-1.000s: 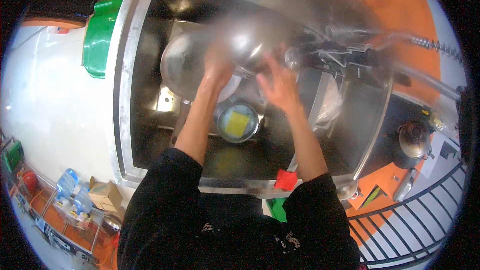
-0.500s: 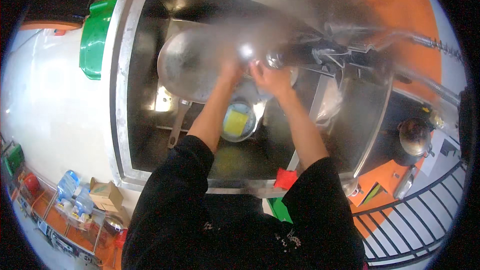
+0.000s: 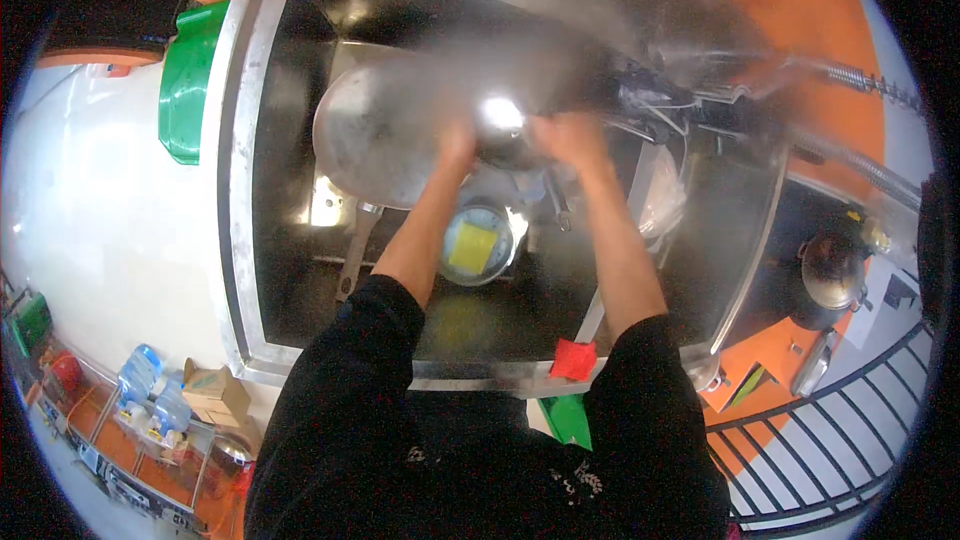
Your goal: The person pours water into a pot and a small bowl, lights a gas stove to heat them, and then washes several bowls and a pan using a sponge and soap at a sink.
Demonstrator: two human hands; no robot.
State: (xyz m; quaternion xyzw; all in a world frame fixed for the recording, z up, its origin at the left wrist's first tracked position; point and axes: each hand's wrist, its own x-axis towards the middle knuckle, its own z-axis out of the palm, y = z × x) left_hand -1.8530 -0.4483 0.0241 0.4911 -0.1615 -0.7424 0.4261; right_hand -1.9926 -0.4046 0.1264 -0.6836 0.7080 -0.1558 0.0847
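Steel pan (image 3: 390, 130): centre frame, inside sink (image 3: 280, 270), spreading left of both hands. Left hand (image 3: 455, 143) touches its right rim; right hand (image 3: 565, 135) beside small shiny vessel (image 3: 505, 135). Grips blurred, cannot tell.

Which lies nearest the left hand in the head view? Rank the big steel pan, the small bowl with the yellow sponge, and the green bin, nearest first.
1. Big steel pan: touching the left hand, on its left.
2. Small bowl with the yellow sponge: just below the hand, in the sink.
3. Green bin: far left, outside the sink rim.
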